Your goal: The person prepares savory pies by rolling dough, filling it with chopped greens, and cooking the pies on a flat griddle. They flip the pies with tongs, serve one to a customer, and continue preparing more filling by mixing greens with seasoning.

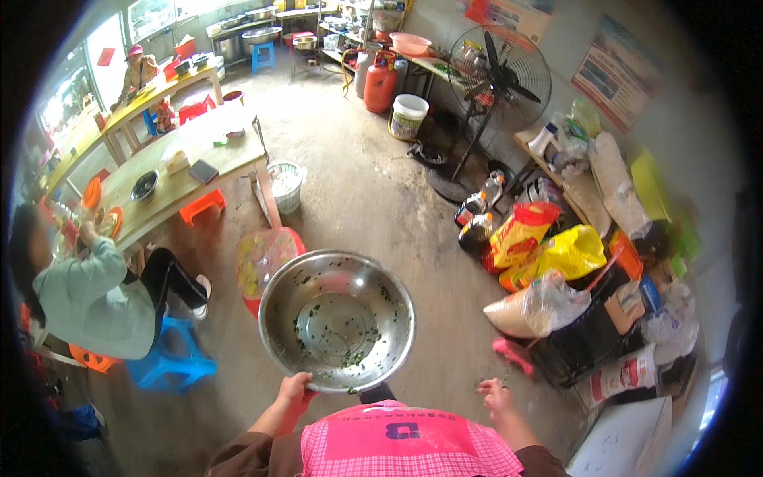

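Observation:
My left hand (294, 390) grips the near rim of a wide stainless steel basin (337, 319) in front of my body. Chopped green leaf bits cling to the basin's floor and walls, more thickly along the side nearest me. My right hand (496, 396) is off to the right, apart from the basin, with its fingers loosely curled and spread. A tiny green fleck shows by its fingertips, too small to identify. Below the basin is my pink checked apron (411, 435), which bears writing.
Left, a person in a pale green top (95, 298) sits at a wooden table (125, 229) near a blue stool (170, 358). A red tub (250, 304) stands beside the basin. Bags (524, 232) and bottles (477, 229) line the right wall, below a black fan (499, 77).

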Motion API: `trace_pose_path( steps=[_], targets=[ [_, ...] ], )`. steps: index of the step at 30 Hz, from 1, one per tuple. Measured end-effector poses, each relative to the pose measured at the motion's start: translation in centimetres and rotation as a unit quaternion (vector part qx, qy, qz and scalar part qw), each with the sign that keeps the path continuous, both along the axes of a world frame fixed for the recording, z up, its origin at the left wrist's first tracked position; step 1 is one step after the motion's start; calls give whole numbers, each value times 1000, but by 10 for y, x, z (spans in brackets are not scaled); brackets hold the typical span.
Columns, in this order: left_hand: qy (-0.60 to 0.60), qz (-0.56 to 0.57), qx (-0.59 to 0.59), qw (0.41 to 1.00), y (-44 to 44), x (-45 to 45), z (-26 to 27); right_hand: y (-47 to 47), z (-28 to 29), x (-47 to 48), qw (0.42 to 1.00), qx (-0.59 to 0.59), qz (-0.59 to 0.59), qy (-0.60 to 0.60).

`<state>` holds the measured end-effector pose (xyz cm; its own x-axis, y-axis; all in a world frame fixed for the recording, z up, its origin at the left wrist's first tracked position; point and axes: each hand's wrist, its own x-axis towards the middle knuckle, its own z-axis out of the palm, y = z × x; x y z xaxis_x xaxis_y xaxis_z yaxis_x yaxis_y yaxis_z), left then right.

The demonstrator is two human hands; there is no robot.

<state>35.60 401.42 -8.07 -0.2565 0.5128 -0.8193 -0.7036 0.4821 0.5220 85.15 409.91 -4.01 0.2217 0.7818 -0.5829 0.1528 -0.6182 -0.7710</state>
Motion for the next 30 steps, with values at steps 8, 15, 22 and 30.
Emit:
trace_pose_path(
  steps=[8,15,22,30],
  targets=[
    [-49,69,9,996,144,-50,18,276,3,-174,969,0,199,149],
    [0,81,49,996,329,-89,-3,470,16,-263,919,-84,154,354],
    [3,-11,96,995,559,-137,-6,630,30,-266,973,-73,87,201],
    [-25,-76,97,992,771,-163,31,793,-1,-285,977,-21,52,205]
  ],
)
